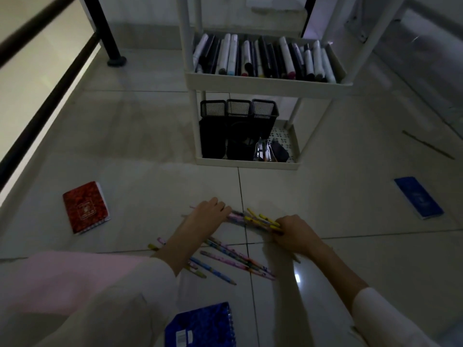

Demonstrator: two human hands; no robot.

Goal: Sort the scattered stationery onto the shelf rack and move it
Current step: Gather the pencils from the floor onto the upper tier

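A bundle of pink and yellow pencils [253, 219] lies across the tiled floor between my hands. My left hand [205, 216] covers its left end with curled fingers. My right hand [292, 234] grips its right end. More loose pencils [233, 259] lie scattered on the floor just below the bundle, partly under my left forearm. The white shelf rack [265, 83] stands ahead. Its upper tray is full of markers [263, 58]. Its bottom tray holds three black mesh holders [238, 113] and some clips.
A red notebook [85, 207] lies on the floor at the left. A blue booklet [418, 197] lies at the right and a blue spiral notebook [203, 326] near my body. A thin stick [428, 144] lies far right. A black railing post [110, 38] stands back left.
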